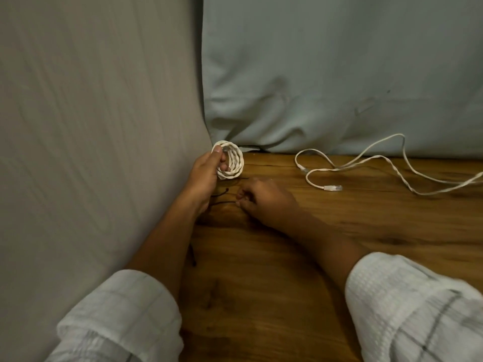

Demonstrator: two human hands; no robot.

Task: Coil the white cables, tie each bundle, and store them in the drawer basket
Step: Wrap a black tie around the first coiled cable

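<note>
Wood-grain worktop [287, 257] is filling the lower right half of the view. A beige cloth [91, 126] is hanging along the 9 o'clock side and a pale blue-grey cloth [339, 74] is hanging across 12 to 2 o'clock; both are covering whatever is standing behind them.

Just left of centre, the left grip [206, 173], a bare hand, is holding the coiled white cable [234, 163] clear of the worktop. The thumb is pressing on the top of the coil and the fingers are curling through its opening. The cable ends are not showing.

Immediately below, toward 6 o'clock, the right grip [264, 199] is resting on the worktop with its fingertips pinching a thin dark tie [222, 203]. The tie is blending into the wood. Further dark strands are lying near the coil and beside the left forearm; whether they are one piece or several cannot be determined.

At 3 o'clock, well apart from both grips, a loose white cable [392, 163] is lying uncoiled on the worktop. One connector [333, 188] is lying nearest the right grip, and the cable's far loops are running off the right edge.

A left sleeve [117, 317] at 7 o'clock and a right sleeve [418, 309] at 5 o'clock are being cut off by the bottom edge.
</note>
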